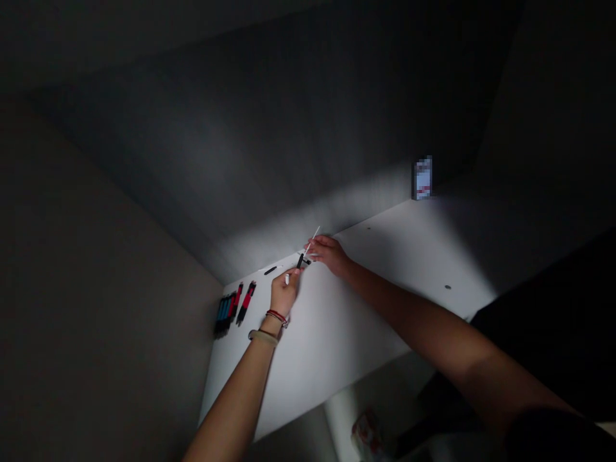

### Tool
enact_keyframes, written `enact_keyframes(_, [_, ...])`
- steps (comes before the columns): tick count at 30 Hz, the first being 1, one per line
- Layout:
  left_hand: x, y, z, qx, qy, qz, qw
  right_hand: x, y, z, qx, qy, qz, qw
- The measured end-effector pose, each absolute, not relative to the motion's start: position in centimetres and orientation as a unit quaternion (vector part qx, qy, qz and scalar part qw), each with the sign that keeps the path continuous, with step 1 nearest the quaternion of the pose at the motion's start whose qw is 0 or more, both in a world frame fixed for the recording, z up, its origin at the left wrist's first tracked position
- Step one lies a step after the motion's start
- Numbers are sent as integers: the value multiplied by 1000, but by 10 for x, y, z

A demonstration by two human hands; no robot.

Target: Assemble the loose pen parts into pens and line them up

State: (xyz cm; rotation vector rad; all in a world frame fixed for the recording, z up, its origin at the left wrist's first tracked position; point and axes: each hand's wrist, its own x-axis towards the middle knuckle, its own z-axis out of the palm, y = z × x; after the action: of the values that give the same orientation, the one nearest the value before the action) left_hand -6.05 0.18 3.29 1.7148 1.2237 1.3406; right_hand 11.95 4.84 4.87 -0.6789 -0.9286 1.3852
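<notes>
Left of the left hand (283, 294), a row of blue and red-black pens (234, 308) lies on the white table (337, 333). Left hand pinches a small black pen part (301, 260); right hand (330, 253), just right, grips a thin white refill (314, 237). Best to hold the barrel steady and feed the refill straight.

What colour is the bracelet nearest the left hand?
Red bracelet on the left wrist, head view.
</notes>
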Motion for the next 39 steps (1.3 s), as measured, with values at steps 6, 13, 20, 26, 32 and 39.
enact_keyframes(6, [-63, 4, 30, 663, 474, 499, 295, 127, 43, 59, -273, -399, 608, 629])
enact_keyframes(13, [-62, 2, 32, 673, 475, 488, 290, 127, 43, 65, -279, -393, 585, 652])
enact_keyframes(20, [-63, 1, 34, 683, 470, 485, 278, 125, 43, 62, -301, -413, 593, 622])
enact_keyframes(26, [-63, 0, 34, 687, 477, 474, 276, 125, 46, 60, -306, -438, 579, 616])
enact_keyframes(32, [-63, 2, 33, 684, 470, 482, 283, 117, 42, 53, -313, -470, 591, 576])
enact_keyframes(39, [-62, 3, 33, 673, 468, 488, 300, 114, 37, 56, -312, -476, 602, 560])
